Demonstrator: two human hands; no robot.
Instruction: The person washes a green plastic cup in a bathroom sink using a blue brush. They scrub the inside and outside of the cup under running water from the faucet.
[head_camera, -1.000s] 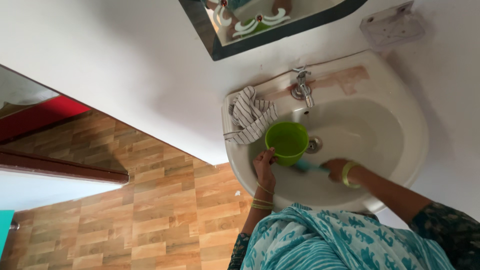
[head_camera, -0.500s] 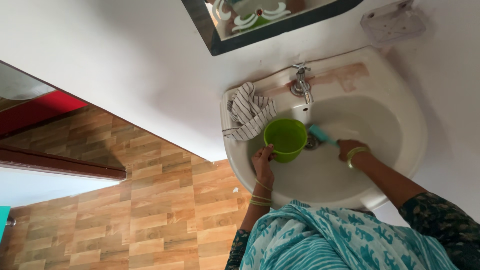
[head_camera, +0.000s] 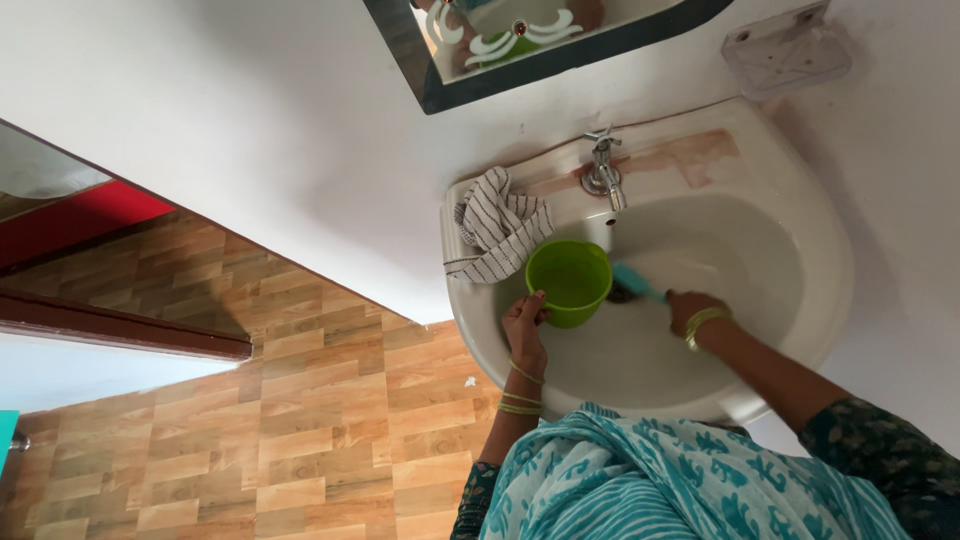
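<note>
Where blurred, brush (head_camera: 634, 281) head indistinct

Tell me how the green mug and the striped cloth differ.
The green mug is rigid plastic, one plain colour; the striped cloth is soft, crumpled, white with dark lines. The mug sits inside the sink bowl, held by the left hand; the cloth lies untouched on the rim. Both are at the sink's left side.

Home washroom: wall-hung white basin (head_camera: 800, 330), tap (head_camera: 604, 172), mirror (head_camera: 520, 40), wood-look floor tiles (head_camera: 250, 420).

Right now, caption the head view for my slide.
Left hand holds a green mug in the white sink; right hand holds a teal brush.
</note>
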